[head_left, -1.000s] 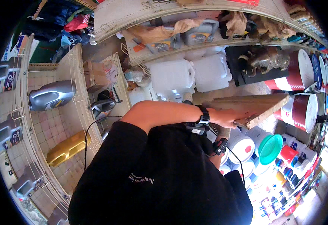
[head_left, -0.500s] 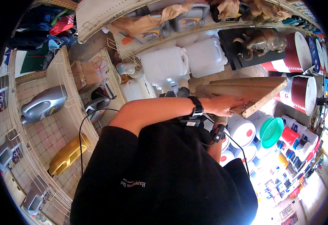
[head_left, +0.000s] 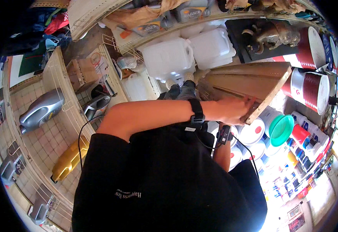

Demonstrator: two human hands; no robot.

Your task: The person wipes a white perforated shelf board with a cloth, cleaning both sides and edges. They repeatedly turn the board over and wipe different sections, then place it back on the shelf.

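A brown wooden panel (head_left: 250, 79) stands tilted at centre right, its pale cut edge toward the right. My left arm reaches across my body, and my left hand (head_left: 232, 110) grips the panel's near end, fingers bent over its face. A black strap circles that wrist. Below it, my right forearm (head_left: 223, 154) comes up with a small black device at the wrist. My right hand is mostly hidden behind the left hand and the panel's near end, so its fingers do not show.
White buckets (head_left: 252, 131) and a green basin (head_left: 281, 129) stand close to the right of my hands. Red-and-white drums (head_left: 312, 91) and an elephant figure (head_left: 277, 36) lie beyond the panel. White jerrycans (head_left: 167, 58) stand ahead; shelves with a silver jug (head_left: 41, 110) line the left.
The panel has turned so that more of its broad face shows, its far end higher in view and its near end slightly lower. My left hand has stayed on it. The view has shifted slightly.
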